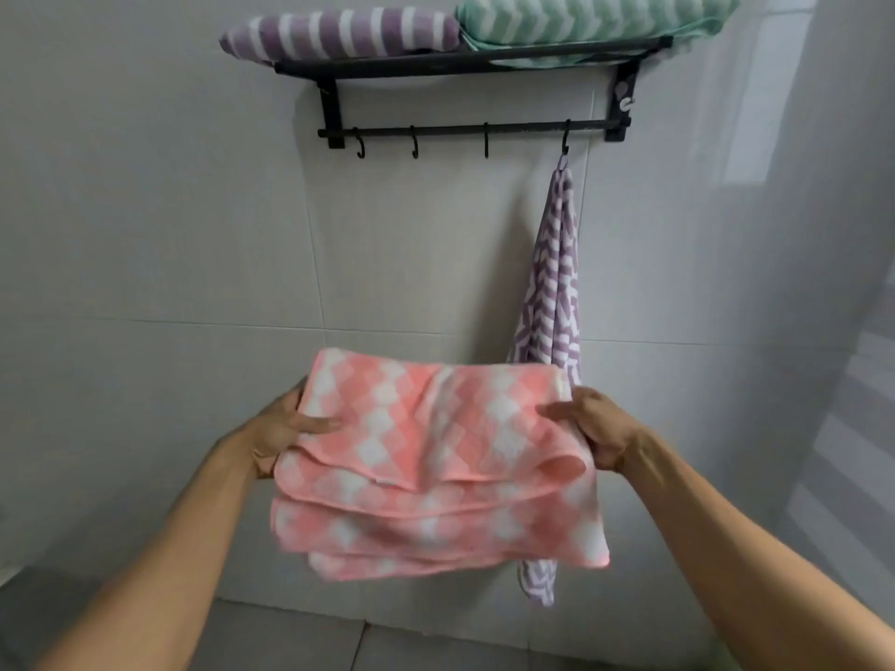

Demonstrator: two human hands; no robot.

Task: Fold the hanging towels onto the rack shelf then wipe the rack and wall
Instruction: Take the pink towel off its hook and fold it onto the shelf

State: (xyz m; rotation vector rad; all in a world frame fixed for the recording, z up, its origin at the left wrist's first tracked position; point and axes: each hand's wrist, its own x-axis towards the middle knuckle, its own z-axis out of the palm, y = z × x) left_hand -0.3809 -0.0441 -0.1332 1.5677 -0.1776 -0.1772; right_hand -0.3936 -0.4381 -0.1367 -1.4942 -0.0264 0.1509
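Folded pink checked towel [436, 457] held below rack [465, 60]; purple one [552, 302] hangs, apparently hooked.

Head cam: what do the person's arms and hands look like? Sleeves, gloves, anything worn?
Both forearms are bare up to the frame edge, with no sleeves showing. The left hand and right hand wear no gloves. No watch or bracelet shows on either wrist. A faint mark on one left-hand finger could be a ring, but it is too blurred to tell.

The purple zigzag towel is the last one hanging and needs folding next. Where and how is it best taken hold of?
Probably best to grip the purple-and-white zigzag cloth towel at its narrow top, just under the rightmost black hook, coming from the front and lifting its loop up off the hook. It hangs by that single point in a bunched vertical drape, and its lower part is hidden behind the pink checked towel.
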